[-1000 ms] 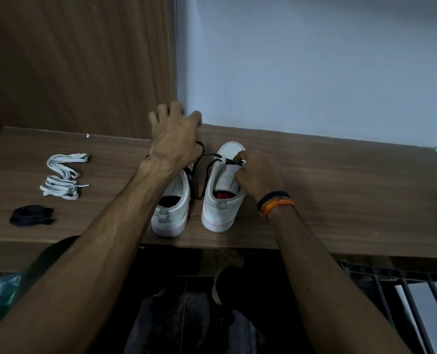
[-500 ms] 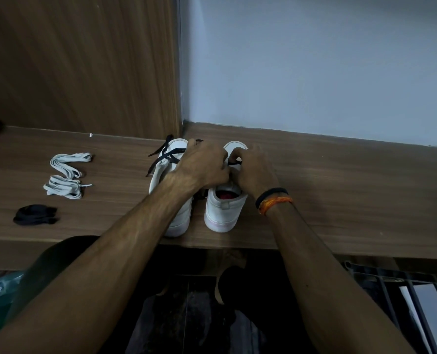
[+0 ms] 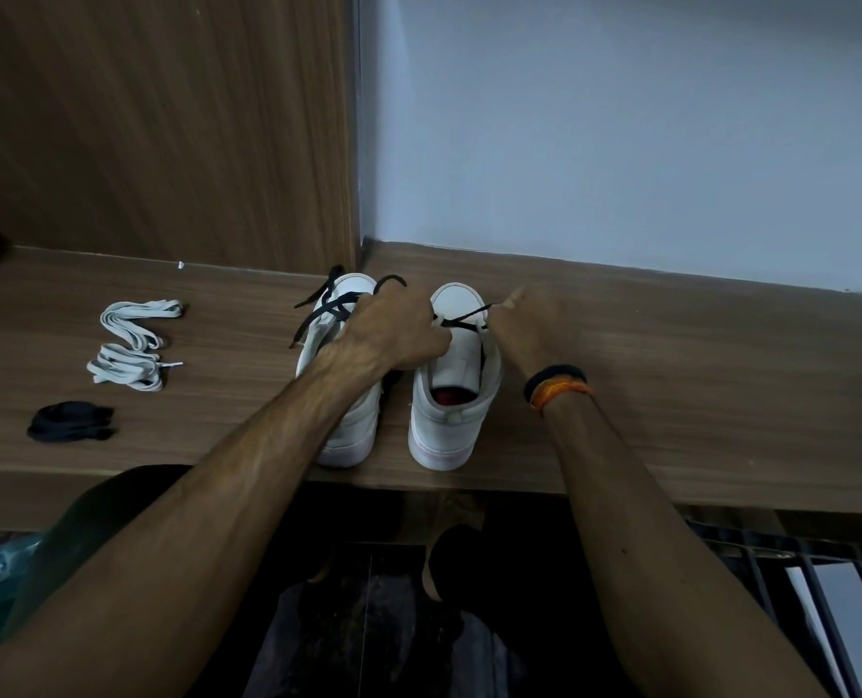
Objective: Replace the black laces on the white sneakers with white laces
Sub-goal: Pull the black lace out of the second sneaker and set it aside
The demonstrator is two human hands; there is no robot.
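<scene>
Two white sneakers stand side by side on the wooden shelf (image 3: 670, 375), toes toward the wall. The left sneaker (image 3: 353, 425) has loose black lace (image 3: 325, 307) spilling over its toe. The right sneaker (image 3: 451, 395) has a black lace (image 3: 461, 319) crossing its front eyelets. My left hand (image 3: 398, 335) reaches across and grips the right sneaker's left edge by the eyelets. My right hand (image 3: 529, 324) is beside the shoe's right edge and pinches the black lace, pulled taut. Two bundles of white laces (image 3: 131, 345) lie to the left.
A bundled black lace (image 3: 71, 421) lies near the shelf's front edge at far left. A wooden panel (image 3: 167, 133) and a pale wall (image 3: 620, 133) close off the back. A metal rack (image 3: 821, 586) shows below right.
My left hand has come down from above the left sneaker to the right sneaker's eyelets. My right hand has shifted right, drawing the black lace out sideways.
</scene>
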